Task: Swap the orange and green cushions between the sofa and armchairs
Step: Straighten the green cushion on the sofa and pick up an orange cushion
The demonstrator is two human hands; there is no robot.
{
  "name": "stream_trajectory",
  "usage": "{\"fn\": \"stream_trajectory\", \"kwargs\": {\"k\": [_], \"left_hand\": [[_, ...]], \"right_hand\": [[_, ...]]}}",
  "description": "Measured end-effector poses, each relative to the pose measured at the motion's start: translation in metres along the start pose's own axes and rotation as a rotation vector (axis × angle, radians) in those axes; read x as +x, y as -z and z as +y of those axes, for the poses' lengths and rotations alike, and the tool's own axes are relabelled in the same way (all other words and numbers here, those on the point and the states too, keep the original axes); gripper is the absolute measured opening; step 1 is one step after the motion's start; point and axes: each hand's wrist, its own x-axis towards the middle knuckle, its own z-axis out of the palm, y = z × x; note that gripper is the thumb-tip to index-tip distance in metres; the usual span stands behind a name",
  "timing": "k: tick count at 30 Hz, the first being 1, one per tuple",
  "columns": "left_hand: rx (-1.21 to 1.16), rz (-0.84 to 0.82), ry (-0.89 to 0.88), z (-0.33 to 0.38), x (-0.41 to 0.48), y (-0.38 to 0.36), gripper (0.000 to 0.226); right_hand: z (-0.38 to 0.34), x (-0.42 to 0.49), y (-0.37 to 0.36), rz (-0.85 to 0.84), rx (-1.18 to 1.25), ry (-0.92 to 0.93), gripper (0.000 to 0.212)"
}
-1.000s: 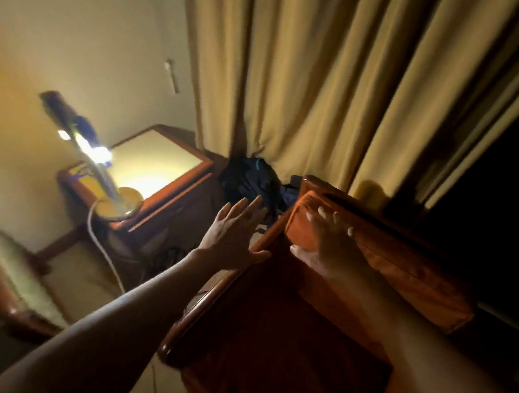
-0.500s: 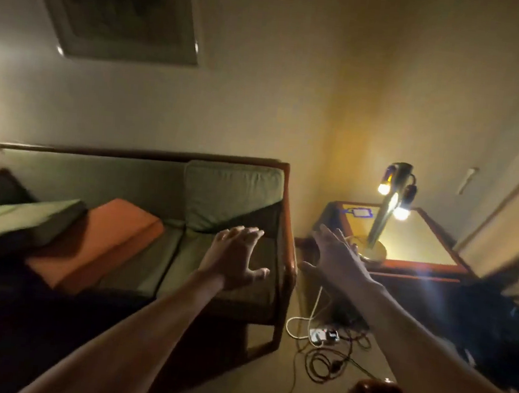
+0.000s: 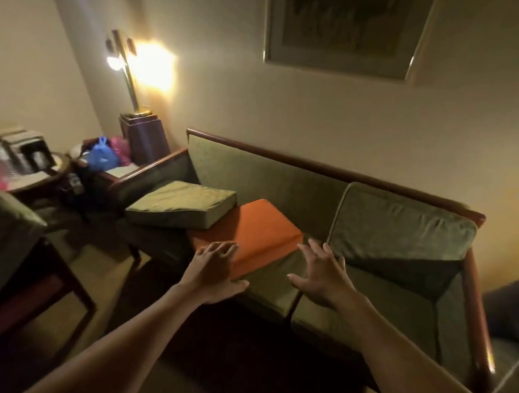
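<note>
Lying tilted on the green sofa (image 3: 285, 179) seat, the orange cushion (image 3: 255, 230) rests beneath a loose green cushion (image 3: 184, 203). The left hand (image 3: 213, 271) and right hand (image 3: 323, 277) reach toward it, fingers spread, empty.

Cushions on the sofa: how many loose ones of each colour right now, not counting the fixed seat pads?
Orange: 1, the orange cushion lying flat on the seat.
Green: 2, the flat green cushion resting partly on the orange one, and the upright green back cushion.
Total: 3.
Both hands are open and hold nothing.
</note>
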Motion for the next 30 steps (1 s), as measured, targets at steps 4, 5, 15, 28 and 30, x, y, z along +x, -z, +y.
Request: {"fn": "stream_trajectory", "kwargs": {"k": [4,5,15,28,30], "left_hand": [[-0.012,0.007,0.083,-0.068,0.026,-0.007,0.087],[-0.005,0.007,0.098,-0.084,0.036,-0.009,0.086],[0.043,-0.032,0.274,-0.242,0.168,-0.009,0.087],[0.060,-0.167,0.250,-0.479,0.325,-0.040,0.082],[0.069,-0.230,0.212,-0.513,0.347,-0.054,0.084]], "right_hand": [[-0.034,0.084,-0.029,-0.050,-0.042,0.060,0.085],[-0.041,0.107,-0.035,-0.063,-0.044,0.073,0.085],[-0.113,0.342,-0.078,-0.216,-0.054,0.195,0.082],[-0.215,0.567,-0.178,-0.328,-0.079,0.118,0.086],[-0.224,0.585,-0.198,-0.359,-0.081,0.061,0.087]]}}
